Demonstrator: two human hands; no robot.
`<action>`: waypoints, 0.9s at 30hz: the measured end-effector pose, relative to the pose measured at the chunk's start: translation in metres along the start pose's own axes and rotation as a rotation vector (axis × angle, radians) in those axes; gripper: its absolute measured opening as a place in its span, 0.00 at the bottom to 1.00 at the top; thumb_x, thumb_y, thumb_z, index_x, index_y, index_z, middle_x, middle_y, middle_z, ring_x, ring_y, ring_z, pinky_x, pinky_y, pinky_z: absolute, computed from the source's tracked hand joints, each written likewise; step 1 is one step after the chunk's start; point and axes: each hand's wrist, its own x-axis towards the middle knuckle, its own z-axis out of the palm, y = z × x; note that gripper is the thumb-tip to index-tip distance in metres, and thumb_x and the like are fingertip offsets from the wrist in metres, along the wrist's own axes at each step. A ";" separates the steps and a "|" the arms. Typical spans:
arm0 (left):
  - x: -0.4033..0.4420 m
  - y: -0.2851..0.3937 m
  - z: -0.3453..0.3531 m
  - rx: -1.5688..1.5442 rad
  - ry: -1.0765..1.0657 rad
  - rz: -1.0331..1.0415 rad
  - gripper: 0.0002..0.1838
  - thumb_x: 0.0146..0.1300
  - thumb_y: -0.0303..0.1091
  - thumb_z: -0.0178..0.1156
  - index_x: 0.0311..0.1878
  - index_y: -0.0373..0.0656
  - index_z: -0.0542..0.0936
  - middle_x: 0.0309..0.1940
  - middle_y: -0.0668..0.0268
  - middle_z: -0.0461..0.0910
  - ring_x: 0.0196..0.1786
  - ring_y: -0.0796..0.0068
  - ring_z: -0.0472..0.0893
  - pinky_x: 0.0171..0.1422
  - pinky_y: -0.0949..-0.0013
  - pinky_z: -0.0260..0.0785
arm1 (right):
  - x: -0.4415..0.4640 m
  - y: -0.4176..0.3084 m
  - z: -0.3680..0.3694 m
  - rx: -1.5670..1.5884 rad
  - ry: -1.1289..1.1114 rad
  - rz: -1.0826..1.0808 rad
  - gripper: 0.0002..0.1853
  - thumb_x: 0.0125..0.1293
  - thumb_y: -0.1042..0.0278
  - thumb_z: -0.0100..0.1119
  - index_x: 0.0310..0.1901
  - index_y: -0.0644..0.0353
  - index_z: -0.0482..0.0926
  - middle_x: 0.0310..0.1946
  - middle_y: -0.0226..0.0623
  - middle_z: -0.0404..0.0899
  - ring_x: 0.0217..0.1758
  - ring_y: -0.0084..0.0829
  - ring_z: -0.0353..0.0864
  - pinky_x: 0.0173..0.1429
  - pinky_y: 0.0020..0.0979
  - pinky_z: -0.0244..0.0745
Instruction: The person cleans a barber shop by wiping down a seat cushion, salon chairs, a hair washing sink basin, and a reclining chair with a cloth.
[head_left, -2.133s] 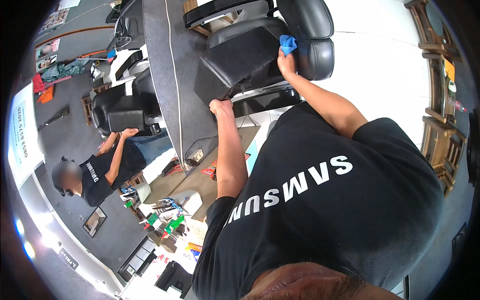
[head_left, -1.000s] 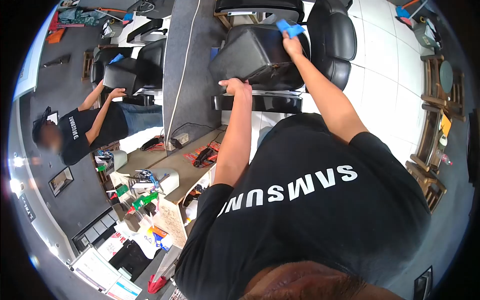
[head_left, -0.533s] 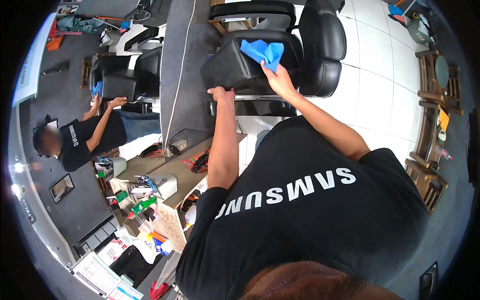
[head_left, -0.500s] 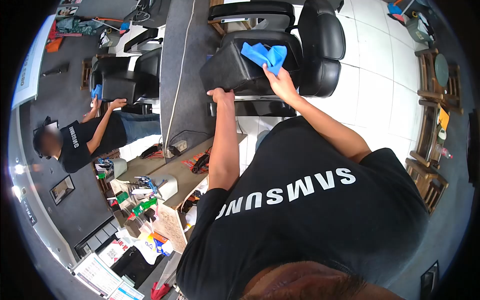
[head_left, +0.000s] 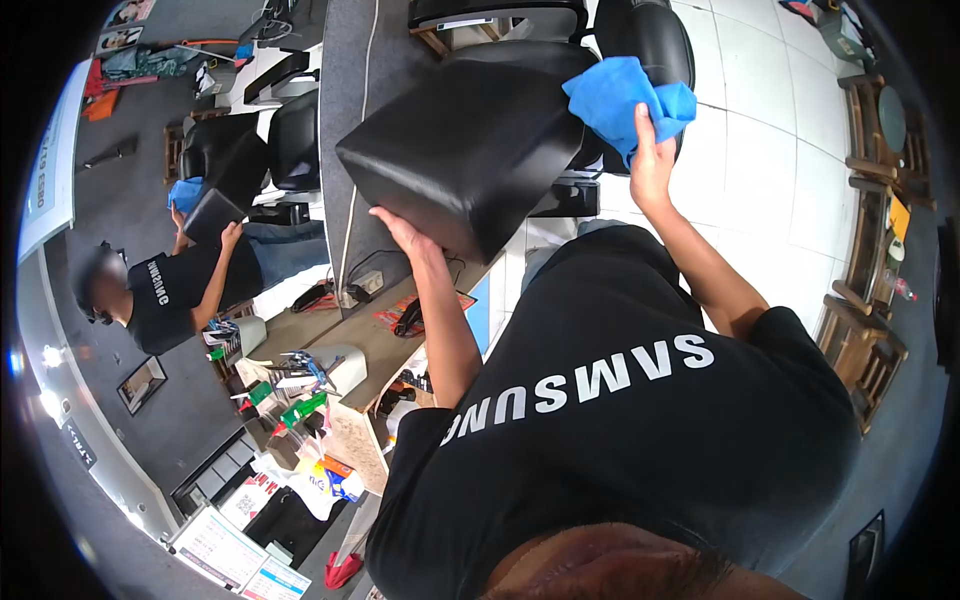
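Right now our two hands are both occupied. Our left hand (head_left: pixel 408 238) grips a black box cushion (head_left: pixel 455 135) by its lower edge, near the corner closest to us; some of the fingers are hidden underneath. The cushion sits tilted in front of the barber chair (head_left: pixel 655 40), covering most of its seat, and we cannot tell whether its far side rests on that seat.

Our right hand (head_left: pixel 652 165) is closed on a crumpled blue cloth (head_left: pixel 625 100), its thumb pressed up against the fabric. The cloth overlaps the cushion's right edge and, beyond it, part of the chair's backrest; we cannot tell whether it touches either.

To our left stands a counter (head_left: pixel 383 346) against the wall. At its end nearest the chair, a black hair clipper (head_left: pixel 411 318) lies on something red and patterned, close to the front edge. Farther along, a white tub (head_left: pixel 347 370) stands beside combs and other tools, with a green bottle (head_left: pixel 304 409) nearer the opposite end. The mirror (head_left: pixel 150 210) shows us with the same cushion and cloth. White floor tiles (head_left: pixel 765 180) spread to our right, toward wooden chairs (head_left: pixel 850 345) along the far side.
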 end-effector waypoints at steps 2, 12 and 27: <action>-0.018 0.017 -0.007 0.046 -0.086 0.000 0.47 0.71 0.76 0.41 0.77 0.47 0.66 0.72 0.60 0.70 0.71 0.55 0.72 0.76 0.50 0.66 | 0.002 0.001 0.009 -0.049 -0.045 -0.006 0.22 0.79 0.51 0.57 0.55 0.65 0.79 0.49 0.34 0.80 0.54 0.24 0.75 0.63 0.31 0.69; -0.053 0.017 -0.036 -0.033 -0.270 -0.069 0.44 0.73 0.73 0.41 0.75 0.44 0.67 0.68 0.57 0.74 0.67 0.55 0.76 0.73 0.51 0.70 | -0.066 0.024 0.055 -0.416 -0.803 -0.733 0.19 0.61 0.69 0.67 0.54 0.60 0.83 0.55 0.43 0.84 0.59 0.45 0.82 0.65 0.47 0.74; -0.057 -0.010 -0.096 -0.094 -0.246 -0.061 0.44 0.74 0.74 0.39 0.77 0.45 0.64 0.72 0.60 0.70 0.71 0.57 0.72 0.76 0.50 0.66 | -0.015 0.107 0.058 -0.788 -0.778 -0.374 0.18 0.72 0.61 0.57 0.60 0.56 0.79 0.55 0.55 0.81 0.60 0.59 0.78 0.65 0.49 0.74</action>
